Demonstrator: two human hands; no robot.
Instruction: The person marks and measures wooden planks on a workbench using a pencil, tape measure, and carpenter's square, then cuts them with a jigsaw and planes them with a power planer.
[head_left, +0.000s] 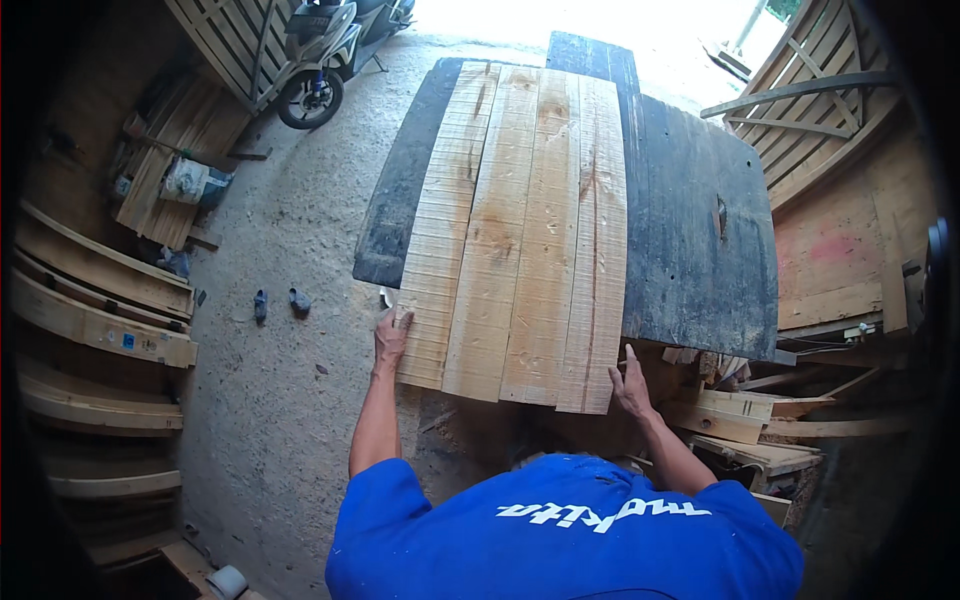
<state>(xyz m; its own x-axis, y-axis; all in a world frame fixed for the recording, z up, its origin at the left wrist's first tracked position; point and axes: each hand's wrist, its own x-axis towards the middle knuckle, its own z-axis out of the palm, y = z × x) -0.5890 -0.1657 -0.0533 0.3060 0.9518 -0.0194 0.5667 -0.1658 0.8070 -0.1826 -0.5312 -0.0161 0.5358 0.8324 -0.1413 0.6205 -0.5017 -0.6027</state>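
Four pale planks point(515, 240) lie side by side, long edges together, on dark boards point(705, 220) in front of the person; their near ends are slightly uneven and reach past the boards' near edge. Three dark sections show around them: one at the left, one at the far end and one at the right. Of the person's two hands, the left hand point(390, 342) grips the outer edge of the leftmost plank near its near corner, while the right hand point(632, 388) is open, fingers spread, at the near right corner; whether it touches the wood I cannot tell. One white bucket point(186, 181) sits off to the left against some stacked boards point(160, 212), its contents too small to make out, and one whitish cup-shaped container point(227, 581) stands at the lower left, its inside not clear. Two dark shoes point(299, 303) rest apart on the rough floor point(290, 400). Beyond, at least one motorbike point(320, 50) is parked, and two slatted gates point(815, 95) flank the bright opening. Timber offcuts point(725, 415) are piled to the right.
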